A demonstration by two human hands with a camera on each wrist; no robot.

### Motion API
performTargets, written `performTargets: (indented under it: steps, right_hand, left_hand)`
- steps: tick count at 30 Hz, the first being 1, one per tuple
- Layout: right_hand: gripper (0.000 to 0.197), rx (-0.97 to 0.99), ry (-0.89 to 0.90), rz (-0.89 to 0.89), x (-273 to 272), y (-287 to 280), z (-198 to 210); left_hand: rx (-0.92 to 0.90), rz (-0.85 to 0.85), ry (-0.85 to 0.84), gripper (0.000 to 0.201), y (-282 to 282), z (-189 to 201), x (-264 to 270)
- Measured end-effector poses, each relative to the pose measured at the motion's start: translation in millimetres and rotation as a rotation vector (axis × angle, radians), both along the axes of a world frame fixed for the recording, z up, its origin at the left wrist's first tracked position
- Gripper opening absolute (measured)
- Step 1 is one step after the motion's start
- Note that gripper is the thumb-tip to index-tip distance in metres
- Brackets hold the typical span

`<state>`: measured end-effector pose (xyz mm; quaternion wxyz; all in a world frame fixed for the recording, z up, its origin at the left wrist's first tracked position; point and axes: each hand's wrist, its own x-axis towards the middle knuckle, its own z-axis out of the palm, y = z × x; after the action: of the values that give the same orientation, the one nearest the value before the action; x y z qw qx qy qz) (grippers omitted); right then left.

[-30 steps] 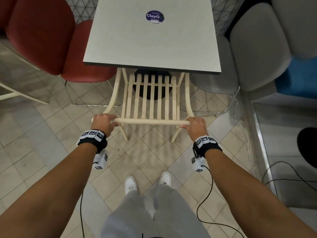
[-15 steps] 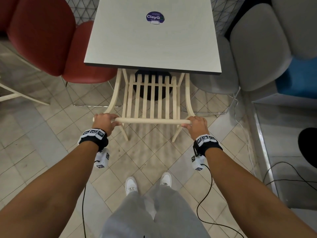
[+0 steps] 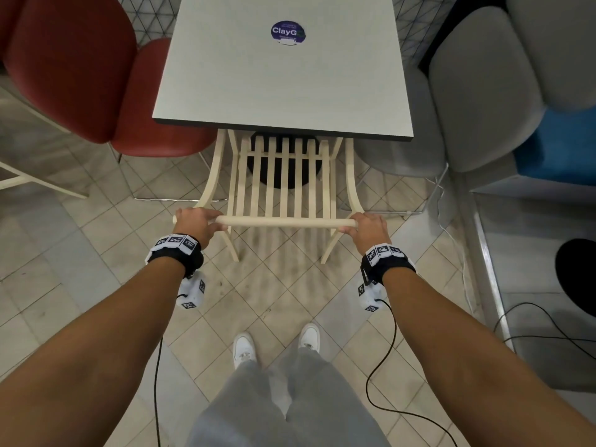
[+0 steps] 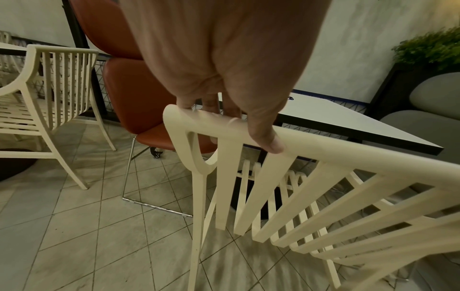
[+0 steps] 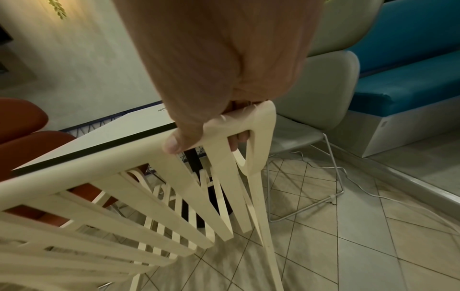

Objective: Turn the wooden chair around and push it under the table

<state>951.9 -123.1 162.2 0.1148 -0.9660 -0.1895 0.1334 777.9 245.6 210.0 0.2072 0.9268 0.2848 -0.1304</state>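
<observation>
A cream slatted wooden chair (image 3: 283, 188) faces the pale grey square table (image 3: 283, 75), its seat and front part hidden under the tabletop. My left hand (image 3: 196, 221) grips the left end of the chair's top rail (image 3: 283, 221), thumb along the rail and fingers over its far side in the left wrist view (image 4: 224, 114). At the rail's right end my right hand (image 3: 364, 224) grips it too, fingers curled through the corner loop in the right wrist view (image 5: 211, 130). The chair's back legs stand on the tiled floor just in front of my feet.
A red upholstered chair (image 3: 96, 75) stands left of the table, a grey one (image 3: 467, 91) to the right, and a blue bench (image 3: 558, 146) beyond it. Another cream slatted chair (image 4: 44, 94) is further left. Cables (image 3: 548, 330) lie on the floor at right. The table's black base (image 3: 283, 169) is under the top.
The chair has slid a little further forward under the table with both hands on its top rail; the grips are unchanged.
</observation>
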Motion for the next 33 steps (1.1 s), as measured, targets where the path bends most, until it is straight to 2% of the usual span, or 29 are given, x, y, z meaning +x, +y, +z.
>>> performTargets:
  steps: [19,30,33]
  right_hand:
    - [0.057,0.011,0.006,0.005,-1,-1,1]
    - [0.054,0.009,0.035,-0.010,-4,0,8]
    - [0.048,0.089,0.009,-0.043,-12,-2,14]
  left_hand:
    - [0.026,-0.011,0.008,0.042,4,-9,-1]
    - [0.013,0.022,-0.019,0.042,-4,2,-3]
    - [0.047,0.011,-0.078,0.042,-10,3,-11]
